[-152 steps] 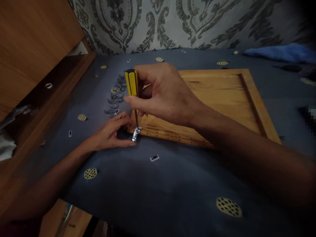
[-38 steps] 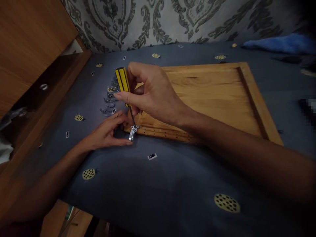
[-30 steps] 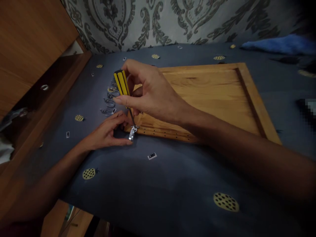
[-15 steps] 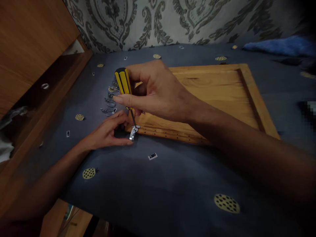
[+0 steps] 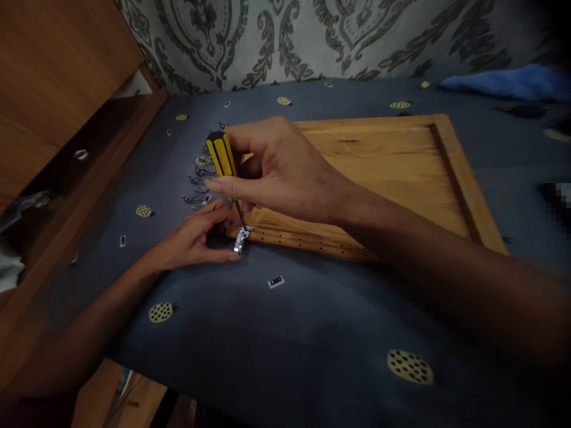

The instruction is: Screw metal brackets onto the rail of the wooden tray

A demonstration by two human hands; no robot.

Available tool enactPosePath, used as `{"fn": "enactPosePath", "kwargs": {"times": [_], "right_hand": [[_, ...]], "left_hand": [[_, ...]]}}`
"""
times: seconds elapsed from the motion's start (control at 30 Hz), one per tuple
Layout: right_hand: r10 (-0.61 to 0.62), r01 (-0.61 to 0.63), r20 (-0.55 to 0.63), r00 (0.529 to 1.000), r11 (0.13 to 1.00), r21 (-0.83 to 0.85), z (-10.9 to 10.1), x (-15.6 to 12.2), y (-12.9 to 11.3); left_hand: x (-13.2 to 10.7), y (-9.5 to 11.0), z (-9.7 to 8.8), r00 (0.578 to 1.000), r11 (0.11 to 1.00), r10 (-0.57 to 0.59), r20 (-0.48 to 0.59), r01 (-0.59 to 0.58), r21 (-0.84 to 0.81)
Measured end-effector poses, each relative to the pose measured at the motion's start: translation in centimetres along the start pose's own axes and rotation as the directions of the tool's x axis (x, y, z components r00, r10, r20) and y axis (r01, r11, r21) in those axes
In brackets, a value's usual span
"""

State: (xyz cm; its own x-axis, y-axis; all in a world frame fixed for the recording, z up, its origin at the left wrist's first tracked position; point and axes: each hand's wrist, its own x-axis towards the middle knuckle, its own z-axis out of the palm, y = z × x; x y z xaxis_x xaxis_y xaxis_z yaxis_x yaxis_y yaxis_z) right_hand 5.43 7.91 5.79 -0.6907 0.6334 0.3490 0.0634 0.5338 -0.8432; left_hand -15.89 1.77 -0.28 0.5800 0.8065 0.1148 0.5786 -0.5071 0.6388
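My right hand is closed around the yellow-and-black handle of a screwdriver. The tool leans slightly, and its tip meets a small silver metal hook at the near left corner of a wooden board. With its thumb against the hook's lower end, my left hand steadies the hook, its fingers curled at the board's corner. Small dark holes run in rows along the board's near edge. The screw under the tip is too small to make out.
Several loose metal hooks lie in a row left of the board on the dark printed cloth. A wooden cabinet stands on the left. At the back right lies a blue cloth, before a patterned curtain.
The top of the screwdriver handle has shifted slightly down and left, with my right hand dipping along. My left hand and the hook stay in place.
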Motion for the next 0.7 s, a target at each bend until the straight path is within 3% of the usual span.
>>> {"fn": "enactPosePath", "kwargs": {"times": [0.23, 0.7], "right_hand": [[-0.086, 0.088, 0.024, 0.996, 0.993, -0.08, -0.05, 0.15, 0.47], [-0.065, 0.065, -0.002, 0.998, 0.996, -0.065, 0.03, 0.09, -0.06]], "left_hand": [[-0.03, 0.17, -0.06, 1.0, 1.0, 0.011, -0.003, -0.01, 0.005], [0.16, 0.35, -0.07, 1.0, 0.999, -0.003, -0.007, 0.003, 0.037]]}}
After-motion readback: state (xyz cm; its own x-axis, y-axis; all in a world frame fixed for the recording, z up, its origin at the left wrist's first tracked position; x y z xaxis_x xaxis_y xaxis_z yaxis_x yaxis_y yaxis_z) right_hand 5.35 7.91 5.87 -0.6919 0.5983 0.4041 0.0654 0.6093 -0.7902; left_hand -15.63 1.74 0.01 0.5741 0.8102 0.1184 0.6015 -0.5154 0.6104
